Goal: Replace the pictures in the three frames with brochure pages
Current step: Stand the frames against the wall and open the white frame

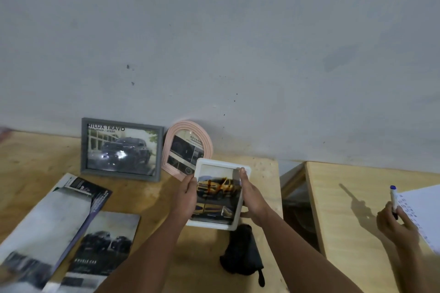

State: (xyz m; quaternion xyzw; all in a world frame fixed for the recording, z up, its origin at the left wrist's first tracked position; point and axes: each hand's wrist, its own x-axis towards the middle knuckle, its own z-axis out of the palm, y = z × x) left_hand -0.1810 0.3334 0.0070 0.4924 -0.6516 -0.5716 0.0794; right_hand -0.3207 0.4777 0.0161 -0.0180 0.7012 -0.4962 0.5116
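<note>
I stand at a wood tabletop [35,157] by a grey wall [214,31]. A second tabletop [345,185] is to my right, with a gap between them.

The biggest thing on my tabletop is a pile of brochure pages [47,228] on my left. They are blurry. One dark page [104,245] shows trucks, and I can just read "DOUBLE CAB" on it.

Next is the grey frame [121,148]. It leans on the wall. The page inside shows a dark truck, and the top says "HILUX TRAVO". The small words under that are too tiny to read.

Just beside it is the pink arch frame [188,147], which leans on the wall too. The page inside has a word that starts "ADVANC", and the rest is cut off.

I hold the white frame [217,194] up over the tabletop, in front of the pink one. It shows a yellow truck. My left hand [187,195] grips its left edge, fingers curled round it. My right hand [252,200] grips its right edge, with my thumb up near the top.

A black cloth thing [242,254] lies under my right arm.

Far right, another person's hand [392,221] holds a pen [394,200] by a sheet of paper [423,211] with writing too small to read.
</note>
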